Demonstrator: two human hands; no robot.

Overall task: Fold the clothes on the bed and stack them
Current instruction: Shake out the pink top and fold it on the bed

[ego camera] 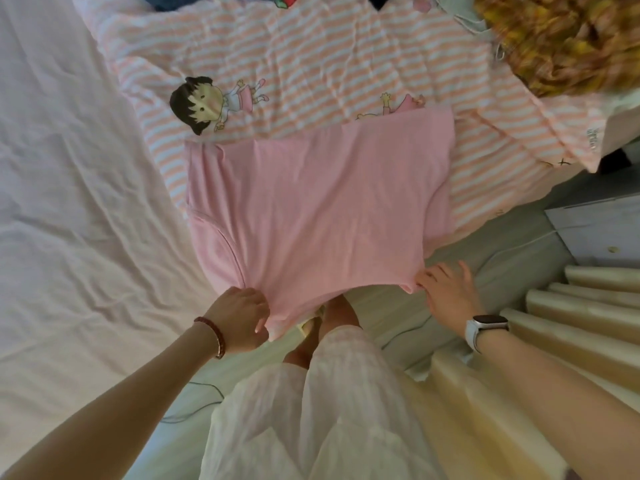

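Observation:
A pink shirt (311, 202) lies spread over the near part of the bed, its near edge hanging off the mattress toward me. My left hand (239, 317) grips the shirt's near left corner with curled fingers. At the near right corner, my right hand (446, 289) pinches the hem between thumb and fingers. The cloth is pulled taut between both hands. More clothes lie at the far edge: a dark blue garment (166, 1) and a yellow-brown patterned one (568, 39).
A pink-and-white striped quilt (311, 57) with cartoon figures covers the far bed. A wrinkled white sheet (69, 202) fills the left. Cream curtains (571, 323) hang at right, beside a grey cabinet (595, 230). A thin cable (194, 410) runs on the floor.

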